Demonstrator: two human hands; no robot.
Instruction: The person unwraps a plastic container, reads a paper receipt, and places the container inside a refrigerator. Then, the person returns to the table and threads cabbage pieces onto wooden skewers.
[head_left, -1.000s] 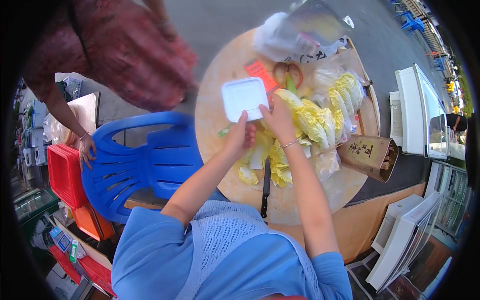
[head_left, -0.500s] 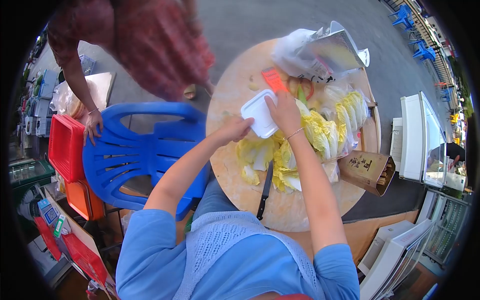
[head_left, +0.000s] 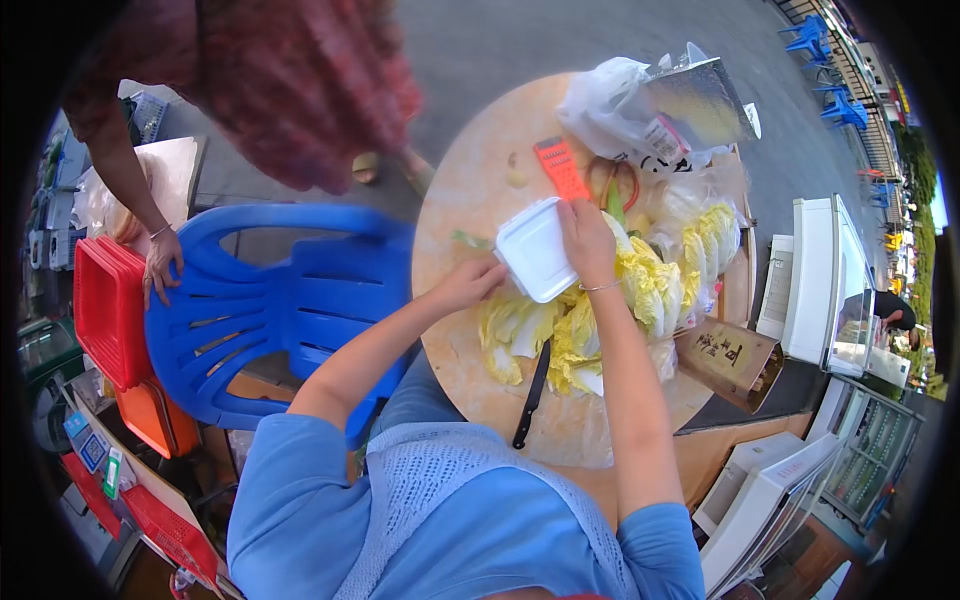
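Observation:
A shallow white plastic container (head_left: 537, 250) is held above the round table (head_left: 465, 150). My right hand (head_left: 588, 240) is closed on its right edge. My left hand (head_left: 472, 284) has its fingers pinched at the left edge; the fingertips are partly hidden. Just beyond my right hand lies an orange grater (head_left: 562, 168). Yellow-green napa cabbage leaves (head_left: 520, 325) spread under and beside the container, and more cabbage (head_left: 645, 280) lies to the right. A black-handled knife (head_left: 532, 395) rests near the table's front edge.
A blue plastic chair (head_left: 340, 300) stands at the left, with another person's hand (head_left: 162, 265) on its back. Red baskets (head_left: 108, 310) are stacked beside it. White plastic bags (head_left: 610, 105), red-handled scissors (head_left: 625, 180) and a brown box (head_left: 730, 360) sit at the table's far and right sides.
The container has shifted slightly right and towards me, with my right hand on it. My left thumb has slid off its top face to the edge. The other person leans further left.

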